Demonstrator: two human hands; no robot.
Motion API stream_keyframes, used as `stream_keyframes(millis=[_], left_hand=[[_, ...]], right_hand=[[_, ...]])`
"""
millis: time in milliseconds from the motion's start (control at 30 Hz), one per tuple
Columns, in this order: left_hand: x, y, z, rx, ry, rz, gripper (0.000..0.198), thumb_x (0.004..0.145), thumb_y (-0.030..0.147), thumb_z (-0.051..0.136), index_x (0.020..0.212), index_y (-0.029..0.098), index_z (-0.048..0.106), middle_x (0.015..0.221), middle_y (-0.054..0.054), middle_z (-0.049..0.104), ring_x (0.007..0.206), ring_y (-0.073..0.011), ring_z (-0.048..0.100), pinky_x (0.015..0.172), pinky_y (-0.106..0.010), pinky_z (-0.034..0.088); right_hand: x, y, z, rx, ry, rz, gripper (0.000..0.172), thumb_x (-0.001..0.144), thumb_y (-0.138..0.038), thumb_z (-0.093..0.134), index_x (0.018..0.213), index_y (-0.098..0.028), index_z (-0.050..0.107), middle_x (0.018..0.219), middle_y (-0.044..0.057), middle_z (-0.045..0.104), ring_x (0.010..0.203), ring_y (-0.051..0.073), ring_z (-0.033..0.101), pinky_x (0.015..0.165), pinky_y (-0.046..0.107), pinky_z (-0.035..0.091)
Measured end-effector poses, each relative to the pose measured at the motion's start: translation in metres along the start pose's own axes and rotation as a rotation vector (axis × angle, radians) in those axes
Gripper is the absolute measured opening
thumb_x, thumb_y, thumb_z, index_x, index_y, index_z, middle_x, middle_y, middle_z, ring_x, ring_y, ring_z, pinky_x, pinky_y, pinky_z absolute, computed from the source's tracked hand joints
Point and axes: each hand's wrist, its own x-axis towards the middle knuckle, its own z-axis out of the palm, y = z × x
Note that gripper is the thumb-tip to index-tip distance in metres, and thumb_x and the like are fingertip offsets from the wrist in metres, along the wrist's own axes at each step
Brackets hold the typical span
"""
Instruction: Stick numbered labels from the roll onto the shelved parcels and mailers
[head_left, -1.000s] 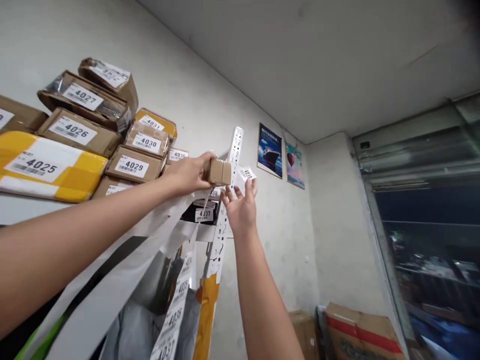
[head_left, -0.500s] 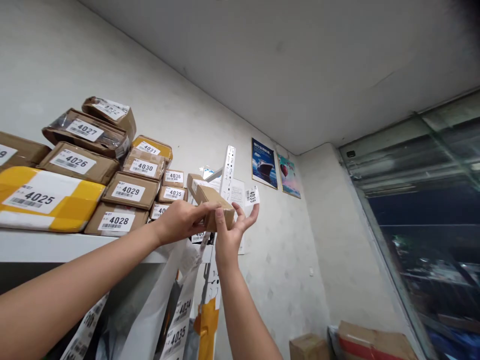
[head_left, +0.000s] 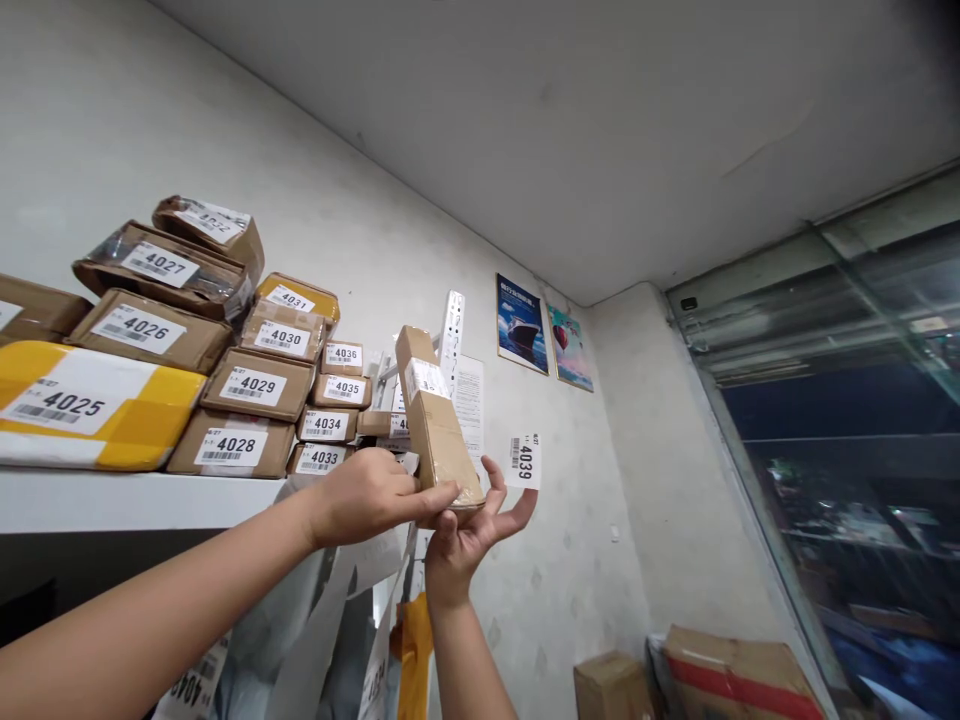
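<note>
A long brown cardboard box (head_left: 433, 415) with a white shipping label stands tilted on end in front of the shelf. My left hand (head_left: 369, 494) grips its lower end from the left. My right hand (head_left: 471, 530) supports the box's bottom from below, palm up, and a white sticker numbered 4039 (head_left: 523, 460) clings to its raised fingertips. Both hands are held up near the right end of the white shelf (head_left: 135, 498).
The shelf carries stacked parcels labelled 4025 (head_left: 82, 408) to 4036 (head_left: 344, 354). A white perforated upright (head_left: 452, 335) stands behind the box. Two posters (head_left: 521, 323) hang on the wall. Cardboard boxes (head_left: 739, 672) sit on the floor at lower right, beside a dark window (head_left: 840, 470).
The box has been tipped from lying flat to standing on end and lowered slightly. My right hand has moved under it, with the 4039 sticker still on its fingers.
</note>
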Motion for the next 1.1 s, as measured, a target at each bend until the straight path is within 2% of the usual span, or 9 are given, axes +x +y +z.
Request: stream_keyframes(millis=[167,300,433,633,800,1100], left_hand=[[0.011,0.010,0.000,0.005,-0.149,0.005,0.033,0.085,0.010,0.044,0.116,0.019,0.049,0.050,0.008,0.059,0.038,-0.0137,0.050,0.038,-0.028,0.025],[0.024,0.016,-0.003,-0.011,-0.247,-0.018,0.031,0.082,0.013,0.047,0.112,0.022,0.053,0.051,0.006,0.061,0.037,-0.0148,0.050,0.037,-0.029,0.017],[0.030,0.018,-0.004,-0.013,-0.309,-0.007,0.036,0.082,0.013,0.050,0.116,0.022,0.050,0.050,0.007,0.060,0.037,-0.0140,0.050,0.037,-0.028,0.016],[0.009,0.027,-0.006,0.049,-0.208,0.008,0.034,0.083,0.009,0.047,0.115,0.019,0.049,0.051,0.008,0.056,0.038,-0.0135,0.048,0.038,-0.027,0.029],[-0.013,0.037,-0.006,0.069,-0.093,-0.002,0.030,0.084,0.012,0.051,0.113,0.018,0.051,0.052,0.008,0.056,0.040,-0.0123,0.047,0.039,-0.027,0.035],[-0.024,0.044,-0.004,0.048,-0.082,-0.015,0.032,0.082,0.014,0.057,0.114,0.019,0.052,0.054,0.007,0.058,0.043,-0.0119,0.050,0.039,-0.027,0.035]], right_hand=[[-0.006,-0.006,-0.006,0.028,0.081,0.096,0.084,0.076,-0.058,0.062,0.135,-0.039,0.005,0.135,0.014,0.030,0.109,0.023,0.055,0.089,0.051,0.049],[-0.008,-0.006,-0.007,0.022,0.152,0.133,0.085,0.076,-0.064,0.057,0.136,-0.038,0.004,0.134,0.014,0.031,0.106,0.024,0.057,0.085,0.049,0.052],[-0.009,-0.007,-0.008,0.060,0.185,0.163,0.085,0.075,-0.064,0.058,0.136,-0.037,0.005,0.135,0.013,0.032,0.108,0.023,0.056,0.085,0.047,0.052],[-0.019,-0.009,-0.008,-0.041,0.139,0.054,0.084,0.075,-0.063,0.059,0.134,-0.035,0.006,0.132,0.016,0.031,0.104,0.025,0.055,0.079,0.048,0.053],[-0.031,-0.003,-0.014,-0.096,0.029,-0.071,0.079,0.078,-0.059,0.060,0.132,-0.034,0.008,0.128,0.017,0.033,0.111,0.028,0.053,0.087,0.058,0.045],[-0.039,0.002,-0.019,-0.087,-0.019,-0.116,0.076,0.078,-0.058,0.060,0.131,-0.037,0.010,0.129,0.016,0.032,0.116,0.031,0.051,0.092,0.064,0.039]])
